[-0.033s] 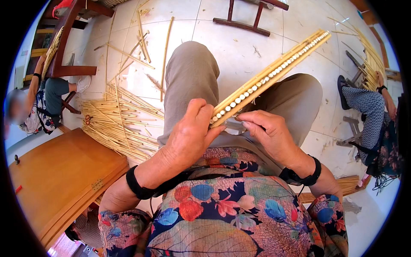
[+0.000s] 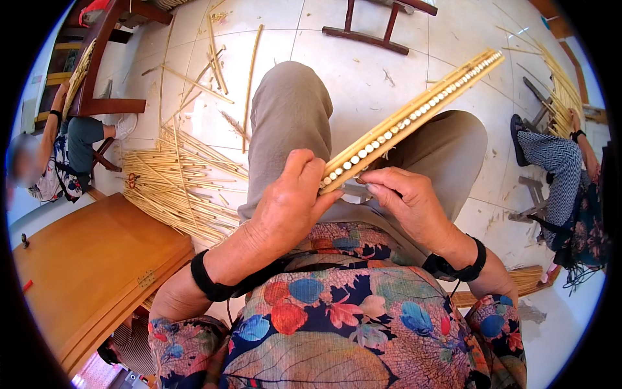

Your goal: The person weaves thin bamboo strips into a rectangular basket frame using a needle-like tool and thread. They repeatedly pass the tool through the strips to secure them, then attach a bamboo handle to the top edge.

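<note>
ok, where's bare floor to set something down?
Best: tiles between the long loose stalk and dark wooden frame, beyond the left knee. Narrower, some scraps: between right knee and co-worker's sandal. Crowded: stalk pile left of the left knee; between the knees, the held stalk row.

The floor [image 2: 363, 84] is laid in pale, glossy tiles. On it, at the left, lies a broad, fanned heap of straw-coloured stalks [image 2: 188, 188], with several loose stalks [image 2: 252, 71] beyond and small scattered scraps [image 2: 389, 78] farther right. Low at the distorted right, what looks like a brown bundle [image 2: 528, 279] rests there too.
</note>
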Available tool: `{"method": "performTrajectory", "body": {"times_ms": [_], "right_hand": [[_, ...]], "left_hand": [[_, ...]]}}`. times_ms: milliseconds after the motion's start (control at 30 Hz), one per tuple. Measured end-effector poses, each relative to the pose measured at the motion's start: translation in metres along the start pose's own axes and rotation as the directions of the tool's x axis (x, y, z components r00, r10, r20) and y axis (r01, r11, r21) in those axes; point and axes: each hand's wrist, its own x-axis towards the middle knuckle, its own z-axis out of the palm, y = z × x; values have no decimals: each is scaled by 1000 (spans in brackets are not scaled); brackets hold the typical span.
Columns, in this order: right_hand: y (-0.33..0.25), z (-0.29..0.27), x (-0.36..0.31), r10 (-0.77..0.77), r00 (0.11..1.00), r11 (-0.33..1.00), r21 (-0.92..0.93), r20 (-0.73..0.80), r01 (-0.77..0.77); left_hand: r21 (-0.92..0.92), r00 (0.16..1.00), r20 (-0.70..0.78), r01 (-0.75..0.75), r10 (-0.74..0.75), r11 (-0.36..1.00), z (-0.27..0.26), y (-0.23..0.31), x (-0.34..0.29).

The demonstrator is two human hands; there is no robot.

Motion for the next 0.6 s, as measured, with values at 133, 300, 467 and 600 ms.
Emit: {"method": "performTrajectory", "body": {"times_ms": [133, 300, 467, 600], "right_hand": [[0, -3, -8, 109, 994, 986, 124, 6, -109], [-6, -11, -20, 281, 953, 939, 171, 111, -297], [6, -8, -26, 151, 987, 985, 77, 50, -155], [15, -4, -24, 33, 999, 999, 42, -2, -33]], "left_hand": [[-14, 999, 40, 8, -7, 1000, 1, 7, 0], [-39, 997, 71, -15, 18, 999, 1, 10, -1], [-41, 992, 123, -23, 28, 999, -9, 12, -5], [-89, 977, 193, 104, -86, 991, -13, 9, -10]]}}
